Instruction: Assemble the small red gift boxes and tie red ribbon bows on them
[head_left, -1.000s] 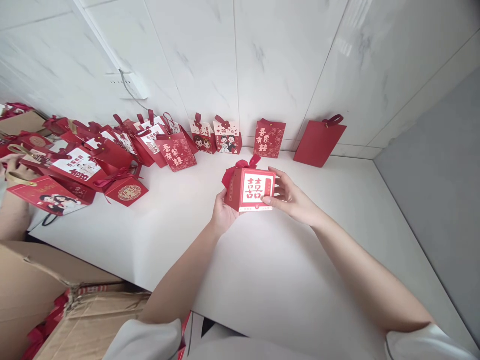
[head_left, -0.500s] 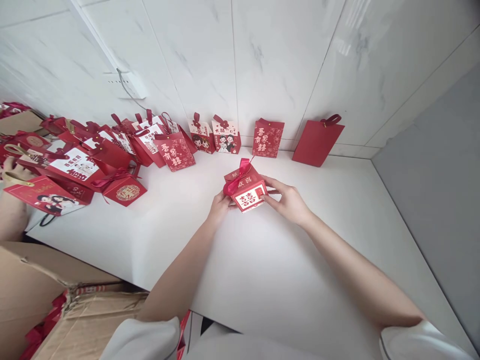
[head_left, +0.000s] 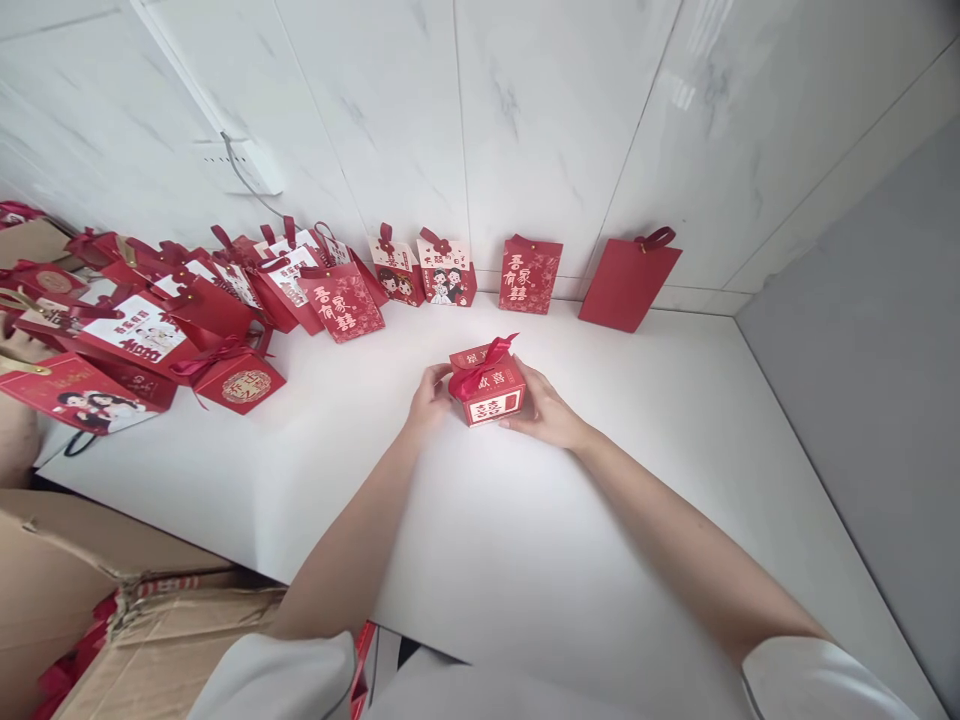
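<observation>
A small red gift box [head_left: 495, 385] rests on the white table, with a dark red ribbon bow [head_left: 480, 372] tied over its top and a white label with red characters on its front. My left hand [head_left: 430, 398] is curled against the box's left side, its fingertips partly hidden behind it. On the other side, my right hand [head_left: 551, 408] grips the box, with the thumb by the lower front corner and the fingers along the right side. The box sits between both hands.
Several red gift bags stand along the wall, among them a plain red bag [head_left: 630, 280] and a floral bag [head_left: 529, 277]. More bags and a ribboned box [head_left: 244, 383] crowd the left. A cardboard box [head_left: 180, 640] is at lower left; another person's arm [head_left: 15, 430] shows beyond.
The gift box has been lowered and levelled onto the table. My right hand has shifted from its front label to its right side. The ribbon's loose end now points right.
</observation>
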